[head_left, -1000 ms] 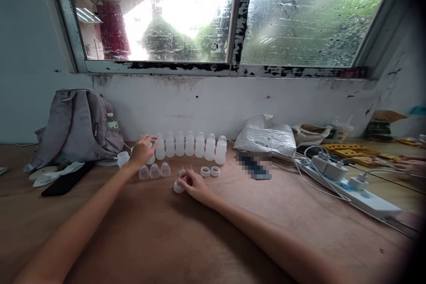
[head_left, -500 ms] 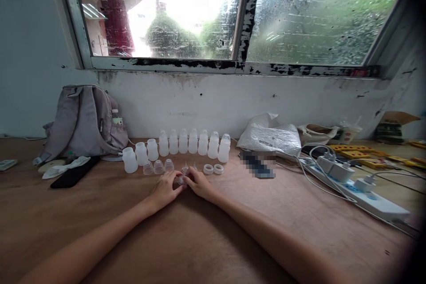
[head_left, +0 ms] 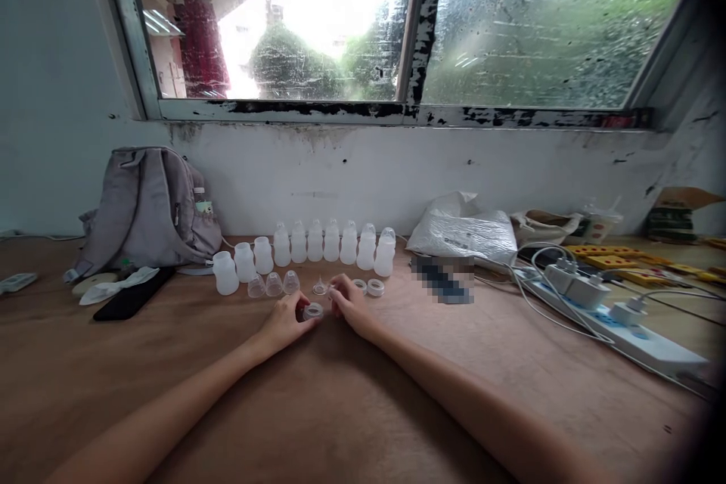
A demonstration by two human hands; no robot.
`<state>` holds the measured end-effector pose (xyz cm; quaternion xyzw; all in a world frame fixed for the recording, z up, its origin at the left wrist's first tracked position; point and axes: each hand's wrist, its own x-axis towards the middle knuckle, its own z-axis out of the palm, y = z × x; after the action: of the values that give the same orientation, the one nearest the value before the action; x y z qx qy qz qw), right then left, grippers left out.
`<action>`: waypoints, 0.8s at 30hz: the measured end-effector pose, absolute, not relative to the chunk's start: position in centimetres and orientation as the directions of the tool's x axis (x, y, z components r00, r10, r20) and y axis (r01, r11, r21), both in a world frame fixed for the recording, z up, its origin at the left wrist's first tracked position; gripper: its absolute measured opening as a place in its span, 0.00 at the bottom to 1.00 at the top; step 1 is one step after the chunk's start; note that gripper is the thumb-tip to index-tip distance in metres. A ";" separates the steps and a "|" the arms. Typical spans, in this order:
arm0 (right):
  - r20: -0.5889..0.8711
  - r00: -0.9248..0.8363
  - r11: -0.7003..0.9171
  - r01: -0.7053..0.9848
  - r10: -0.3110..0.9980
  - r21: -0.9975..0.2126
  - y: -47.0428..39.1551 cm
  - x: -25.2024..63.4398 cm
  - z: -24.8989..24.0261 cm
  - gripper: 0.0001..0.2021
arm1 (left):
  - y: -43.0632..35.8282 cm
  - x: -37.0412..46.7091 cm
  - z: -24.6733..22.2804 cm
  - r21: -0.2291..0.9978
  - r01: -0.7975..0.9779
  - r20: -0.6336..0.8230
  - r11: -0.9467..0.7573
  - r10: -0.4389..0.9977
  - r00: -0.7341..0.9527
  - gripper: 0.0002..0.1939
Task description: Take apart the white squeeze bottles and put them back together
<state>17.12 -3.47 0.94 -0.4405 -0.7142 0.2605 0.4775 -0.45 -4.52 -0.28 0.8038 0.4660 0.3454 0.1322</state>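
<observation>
My left hand is closed on a clear ring at the middle of the table. My right hand has its fingers pinched on a small clear nipple. Just left of it, another clear nipple stands on the wood. Two white rings lie side by side to the right of my right hand, one partly hidden by it. Three clear domed caps stand beyond my left hand. Behind are three open white bottles and a row of several capped bottles.
A grey backpack, black pouch and white tissue are at the left. Right of the bottles lie a silver bag, a blurred dark object and a power strip with cables.
My right hand has moved right, away from the ring, and now pinches a nipple. The ring by my left hand is more exposed. The view has shifted slightly.
</observation>
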 end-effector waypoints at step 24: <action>0.601 -0.378 0.517 0.854 0.704 -0.068 0.2 22.3 -0.4 0.11 | -6.1 -0.3 0.4 0.189 0.719 0.538 -0.669 0.683 0.494 0.10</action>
<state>22.30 0.20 -0.45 -0.4747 -0.8203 -0.1278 0.2923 -0.31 -6.09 0.41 0.8638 0.4058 0.2972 -0.0300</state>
